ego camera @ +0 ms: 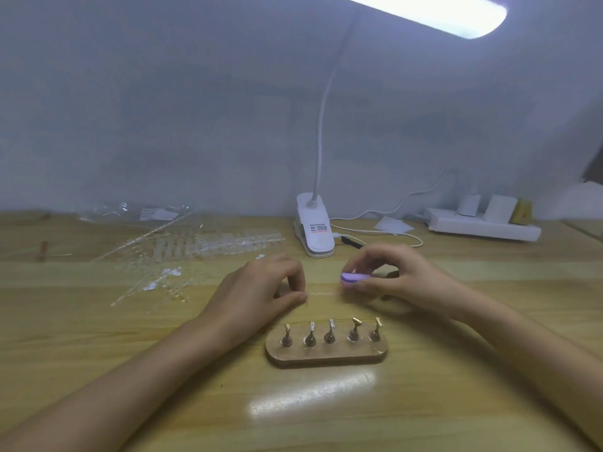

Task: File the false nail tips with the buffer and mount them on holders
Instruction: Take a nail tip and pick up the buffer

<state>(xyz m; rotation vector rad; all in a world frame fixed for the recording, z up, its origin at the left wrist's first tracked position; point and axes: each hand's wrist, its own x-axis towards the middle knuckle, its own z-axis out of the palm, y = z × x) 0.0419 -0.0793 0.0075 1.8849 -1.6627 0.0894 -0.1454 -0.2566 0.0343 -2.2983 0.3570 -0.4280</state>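
Your fingers (pixel 293 274) sit just past the holder stand (pixel 326 357): left hand (pixel 257 290) pinched, contents too small to tell; right hand (pixel 401 278) grips the buffer (pixel 354 277). Stroke lightly, tip braced. Spare nail tips (pixel 222 244) lie beyond, left.

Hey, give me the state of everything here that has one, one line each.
Lamp: switched on.
Buffer: pinched in the right hand.
Left hand: fingers curled, thumb meets forefinger; contents too small to see.
Holder stand: flat on the table, five holders standing in it.
Nail tip strips: lying loose, neither hand touching.
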